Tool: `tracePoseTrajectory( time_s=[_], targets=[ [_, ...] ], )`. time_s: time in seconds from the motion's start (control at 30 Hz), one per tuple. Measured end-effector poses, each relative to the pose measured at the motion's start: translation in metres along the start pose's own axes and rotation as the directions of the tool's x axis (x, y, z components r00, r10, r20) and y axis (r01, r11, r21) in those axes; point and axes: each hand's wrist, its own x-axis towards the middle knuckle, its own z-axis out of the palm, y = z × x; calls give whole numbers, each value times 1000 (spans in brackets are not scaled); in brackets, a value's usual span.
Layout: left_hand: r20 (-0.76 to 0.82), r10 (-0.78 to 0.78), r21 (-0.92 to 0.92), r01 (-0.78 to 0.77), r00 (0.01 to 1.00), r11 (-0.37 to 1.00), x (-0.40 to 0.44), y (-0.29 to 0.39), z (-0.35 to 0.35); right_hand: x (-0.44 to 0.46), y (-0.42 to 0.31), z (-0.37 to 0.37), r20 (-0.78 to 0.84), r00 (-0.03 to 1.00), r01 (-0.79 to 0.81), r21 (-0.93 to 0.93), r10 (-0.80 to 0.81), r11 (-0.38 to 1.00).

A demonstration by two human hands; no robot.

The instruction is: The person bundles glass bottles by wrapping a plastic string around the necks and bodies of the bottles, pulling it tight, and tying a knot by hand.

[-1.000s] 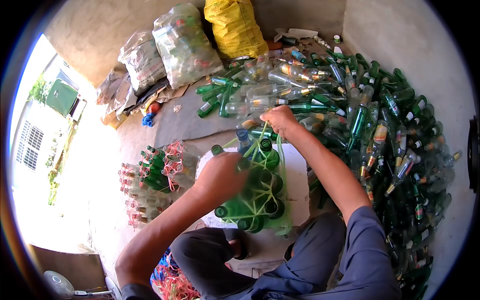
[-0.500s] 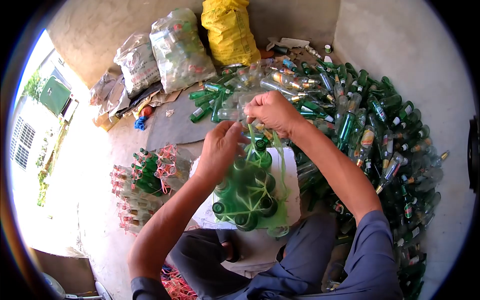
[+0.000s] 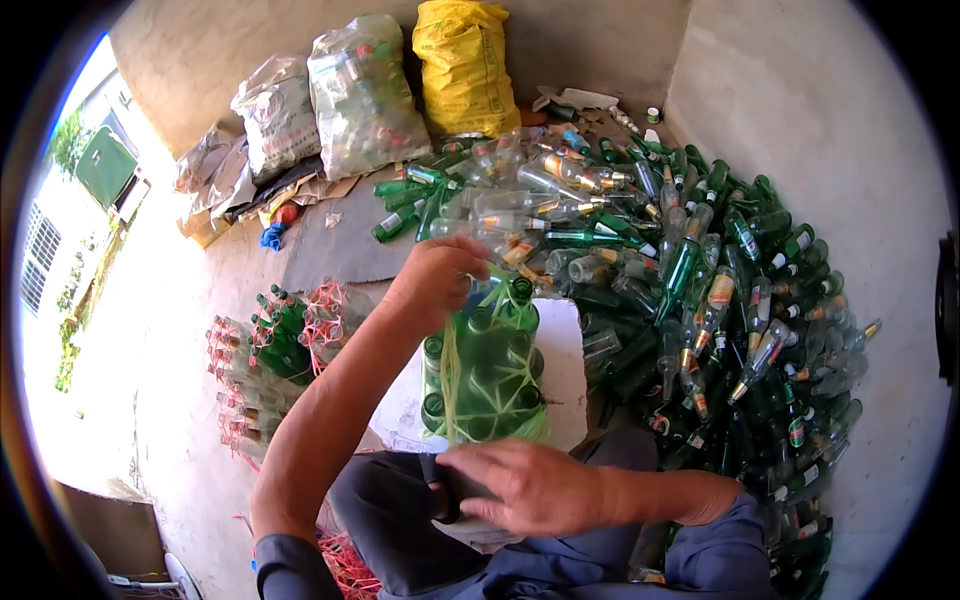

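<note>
Fingers, left hand [image 3: 428, 282]: curled; grip blurred, cannot tell.
Fingers, right hand [image 3: 535, 487]: extended, thumb apart; pinch unclear.
Bottle bundle [image 3: 487, 372]: on white block [image 3: 563, 370]; long axis between hands, left at far end.

Green bottles [image 3: 482, 375] stand upright in a tight cluster, bound with pale green string [image 3: 451, 385], toward the white board's [image 3: 562, 350] near edge.

Glossy glass bottles [image 3: 490, 365], matt cloth trousers [image 3: 400, 520]
</note>
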Motion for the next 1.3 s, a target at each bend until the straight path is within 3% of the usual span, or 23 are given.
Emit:
tracePoseTrajectory(
  time_s=[0.07,0.17,0.2,0.27,0.33,0.5,0.63,0.73,1.13,1.3],
  targets=[
    [-21,17,177,-13,1000,984,-8,7,0,-6,-7,10,88,984,161,-68,-154,985],
    [-42,99,360,-78,994,930,-7,8,-9,10,-17,-30,455,877,-62,-218,158,974],
    [-42,109,354,-87,993,931,-8,9,-10,10,-6,-36,183,981,-16,-271,67,963],
    [-41,128,339,-107,991,935,-8,12,-11,32,13,-56,-149,977,-204,-446,152,872],
    [-39,174,325,-152,984,933,-2,11,-12,48,52,-73,-293,955,-216,-595,42,774],
    [-27,248,313,-228,968,922,14,13,-13,67,108,-76,-191,936,-350,-587,296,730],
    [-11,281,313,-264,960,913,27,18,-11,82,115,-69,-143,840,-503,-569,524,651],
    [-31,279,270,-261,960,927,36,21,-8,89,117,-65,-138,807,-521,-623,574,584],
    [-154,195,143,-173,969,974,72,19,-17,87,125,-56,-243,871,-488,-533,428,691],
    [-190,208,103,-191,960,976,83,17,-18,85,128,-59,-234,857,-508,-529,459,679]
  ],
)
